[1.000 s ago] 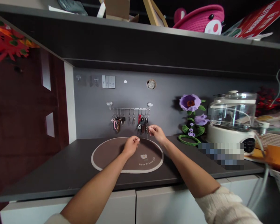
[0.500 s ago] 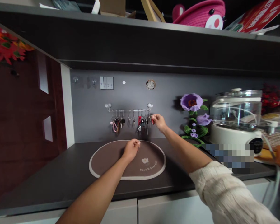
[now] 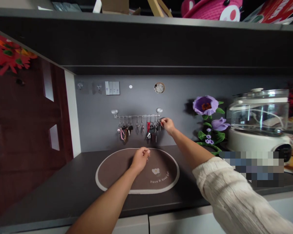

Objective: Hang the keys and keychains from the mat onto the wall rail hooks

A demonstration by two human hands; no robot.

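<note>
A dark grey flat worktop [image 3: 61, 191] is seen below a grey wall. Between its back and front edges a brown oval mat with pale rim [image 3: 113, 172] is laid. Above the back edge, a clear horizontal hook rail [image 3: 136, 116] is fixed to the wall, hung with metal keys. Over the mat the left hand [image 3: 140, 160] is held, fingers curled; whether anything is clamped cannot be told. By the right hand [image 3: 168, 125], a small metal key ring [image 3: 159, 121] is pinched at the rail's right end.
</note>
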